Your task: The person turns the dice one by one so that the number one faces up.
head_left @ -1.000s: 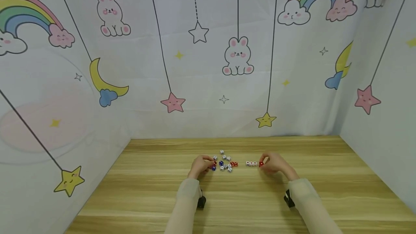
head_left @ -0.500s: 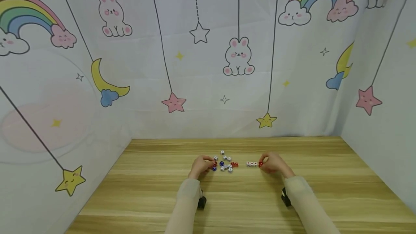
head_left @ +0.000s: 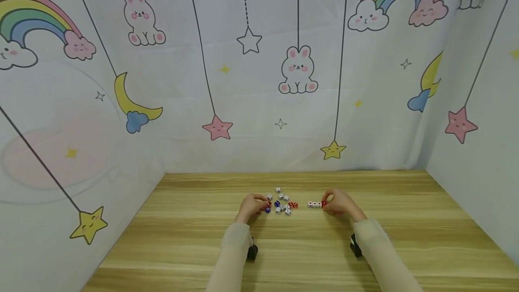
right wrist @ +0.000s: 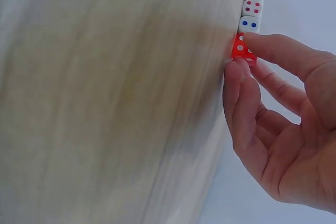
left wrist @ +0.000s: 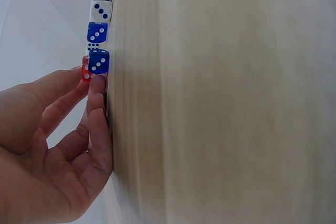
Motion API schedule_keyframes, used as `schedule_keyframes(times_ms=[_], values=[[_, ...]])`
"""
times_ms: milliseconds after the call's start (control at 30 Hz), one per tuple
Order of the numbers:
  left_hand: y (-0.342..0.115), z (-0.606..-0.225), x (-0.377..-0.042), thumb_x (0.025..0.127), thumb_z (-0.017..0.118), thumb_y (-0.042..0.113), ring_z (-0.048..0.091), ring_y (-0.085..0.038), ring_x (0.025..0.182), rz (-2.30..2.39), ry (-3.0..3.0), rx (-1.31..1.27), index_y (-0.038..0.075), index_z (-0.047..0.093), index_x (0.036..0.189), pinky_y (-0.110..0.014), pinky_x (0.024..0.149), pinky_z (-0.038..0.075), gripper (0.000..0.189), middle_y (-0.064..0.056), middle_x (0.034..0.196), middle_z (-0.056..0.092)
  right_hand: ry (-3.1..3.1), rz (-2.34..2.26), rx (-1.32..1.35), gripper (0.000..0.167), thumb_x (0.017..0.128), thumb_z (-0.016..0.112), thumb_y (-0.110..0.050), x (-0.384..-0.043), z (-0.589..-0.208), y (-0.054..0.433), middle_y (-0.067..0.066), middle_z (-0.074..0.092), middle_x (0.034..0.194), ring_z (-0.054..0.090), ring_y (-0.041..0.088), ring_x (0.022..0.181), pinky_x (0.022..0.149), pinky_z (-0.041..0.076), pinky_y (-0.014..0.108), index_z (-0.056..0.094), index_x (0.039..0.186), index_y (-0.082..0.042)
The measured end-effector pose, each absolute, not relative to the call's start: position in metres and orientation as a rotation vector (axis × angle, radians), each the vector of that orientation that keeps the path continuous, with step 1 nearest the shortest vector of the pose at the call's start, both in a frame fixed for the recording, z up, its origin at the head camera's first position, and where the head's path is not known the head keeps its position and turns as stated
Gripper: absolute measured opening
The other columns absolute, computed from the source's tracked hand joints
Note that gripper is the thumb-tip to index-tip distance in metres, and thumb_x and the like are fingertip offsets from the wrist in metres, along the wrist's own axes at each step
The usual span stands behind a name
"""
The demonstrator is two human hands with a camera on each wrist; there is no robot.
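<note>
In the head view my right hand (head_left: 339,203) pinches a red die (right wrist: 241,47) at the right end of a short row of white dice (head_left: 314,204). From the right wrist, that red die looks to be against the nearest white die (right wrist: 249,24). My left hand (head_left: 252,206) is at the left side of a loose group of dice, with thumb and fingertips on a red die (left wrist: 85,71). A blue die (left wrist: 98,62) sits right beside those fingertips and partly covers the red one.
The loose group holds white dice (head_left: 286,198), another blue die (head_left: 277,203) and red dice (head_left: 293,205) between my hands. Bare wooden tabletop (head_left: 300,251) lies in front. A patterned cloth backdrop (head_left: 251,148) rises behind the table's far edge.
My right hand has shifted slightly left with the red die, closing the gap to the white row. The left hand has stayed at its red die.
</note>
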State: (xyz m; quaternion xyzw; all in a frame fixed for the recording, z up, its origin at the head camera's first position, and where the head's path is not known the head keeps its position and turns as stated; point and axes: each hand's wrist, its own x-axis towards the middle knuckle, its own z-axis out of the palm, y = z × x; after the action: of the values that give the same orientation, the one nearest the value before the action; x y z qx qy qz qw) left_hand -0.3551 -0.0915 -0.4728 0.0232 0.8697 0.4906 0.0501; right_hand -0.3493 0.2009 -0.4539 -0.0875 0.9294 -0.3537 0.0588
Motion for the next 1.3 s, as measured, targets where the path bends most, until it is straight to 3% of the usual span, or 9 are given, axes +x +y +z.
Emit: schedule_keyframes(times_ms=[200, 700, 833, 1100, 1300], values=[[-0.092, -0.471, -0.354, 0.085, 0.058, 0.015, 0.049, -0.008, 0.051, 1.509, 2.634, 0.071, 0.003, 0.067, 0.096, -0.021, 0.046, 0.040, 0.019, -0.006, 0.070, 0.065, 2.821, -1.072, -0.234, 0.026, 0.076, 0.066, -0.008, -0.350, -0.444, 0.198, 0.007, 0.063, 0.065, 0.053, 0.013, 0.049, 0.046, 0.046, 0.028, 0.059, 0.100, 0.001], [-0.092, -0.470, -0.354, 0.085, 0.058, 0.016, 0.049, -0.008, 0.051, 1.504, 2.638, 0.066, 0.003, 0.067, 0.096, -0.020, 0.046, 0.039, 0.019, -0.007, 0.071, 0.065, 2.803, -1.063, -0.393, 0.009, 0.078, 0.067, -0.011, -0.341, -0.437, 0.132, 0.012, 0.064, 0.068, 0.057, 0.019, 0.051, 0.044, 0.045, 0.027, 0.064, 0.084, -0.005], [-0.092, -0.470, -0.353, 0.085, 0.058, 0.015, 0.048, -0.008, 0.051, 1.519, 2.628, 0.077, 0.002, 0.067, 0.096, -0.020, 0.045, 0.039, 0.019, -0.008, 0.072, 0.065, 2.796, -1.039, -0.395, 0.008, 0.076, 0.069, -0.012, -0.338, -0.437, 0.117, 0.007, 0.064, 0.068, 0.057, 0.019, 0.052, 0.044, 0.045, 0.027, 0.063, 0.080, -0.008], [-0.091, -0.470, -0.352, 0.086, 0.058, 0.017, 0.050, -0.009, 0.051, 1.484, 2.651, 0.053, 0.005, 0.067, 0.098, -0.021, 0.046, 0.040, 0.019, -0.008, 0.072, 0.065, 2.931, -0.927, -0.449, 0.014, 0.067, 0.075, -0.013, -0.338, -0.447, 0.104, 0.001, 0.059, 0.070, 0.050, 0.012, 0.056, 0.049, 0.040, 0.024, 0.062, 0.067, -0.010], [-0.091, -0.471, -0.353, 0.085, 0.059, 0.017, 0.051, -0.009, 0.052, 1.470, 2.661, 0.047, 0.005, 0.067, 0.097, -0.021, 0.046, 0.040, 0.019, -0.008, 0.071, 0.065, 2.983, -0.800, -0.447, 0.019, 0.067, 0.077, -0.020, -0.338, -0.450, 0.102, 0.000, 0.058, 0.072, 0.047, 0.012, 0.058, 0.051, 0.036, 0.025, 0.060, 0.067, -0.011]])
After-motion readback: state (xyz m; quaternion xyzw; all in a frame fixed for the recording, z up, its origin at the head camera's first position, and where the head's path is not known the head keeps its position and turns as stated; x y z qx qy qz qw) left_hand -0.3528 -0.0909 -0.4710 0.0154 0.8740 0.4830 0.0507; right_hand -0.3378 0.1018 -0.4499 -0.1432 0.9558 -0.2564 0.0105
